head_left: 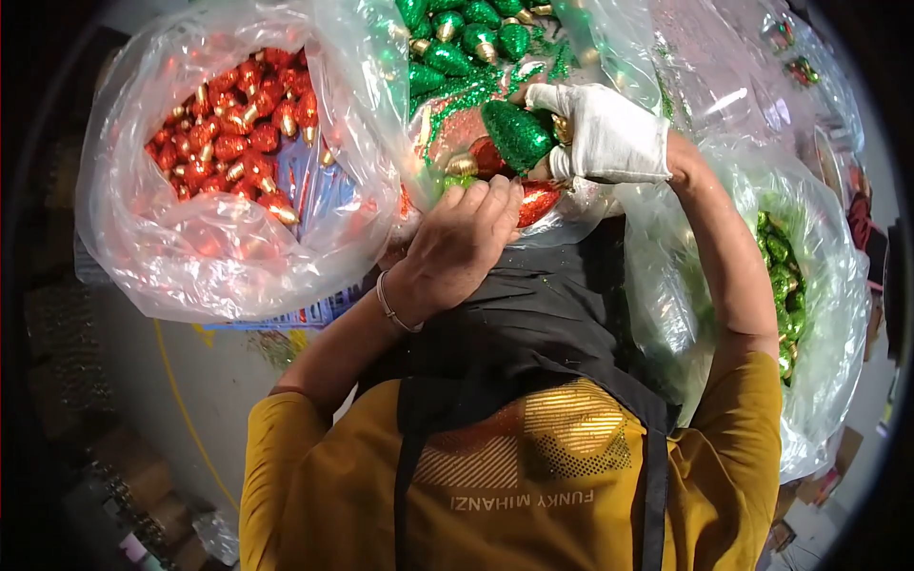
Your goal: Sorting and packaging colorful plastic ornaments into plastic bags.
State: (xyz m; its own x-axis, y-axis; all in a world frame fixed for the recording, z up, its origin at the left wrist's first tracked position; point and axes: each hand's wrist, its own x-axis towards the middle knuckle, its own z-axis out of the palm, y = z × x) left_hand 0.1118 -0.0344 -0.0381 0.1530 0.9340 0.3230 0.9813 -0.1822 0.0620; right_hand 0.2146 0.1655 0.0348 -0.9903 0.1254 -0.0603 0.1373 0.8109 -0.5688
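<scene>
- Head view: a green glitter bulb ornament (516, 134) is grasped by the gloved right hand (609, 133); its long axis is pointed to the left, toward the bare left hand (464, 238).
- The left hand is seen curled over a red glitter bulb ornament (536, 202), just below the green one; whether it is gripped cannot be told.
- A clear bag of red ornaments (233, 133) is placed to the left of both hands.
- A clear bag of green ornaments (783, 285) is found to the right, below the right hand.

A single view is given, taken from a head-worn fisheye camera looking steeply down at close range. The right hand (600, 133) and left hand (462, 238) are seen near the centre, the person's chest below them, edges bent outward.
</scene>
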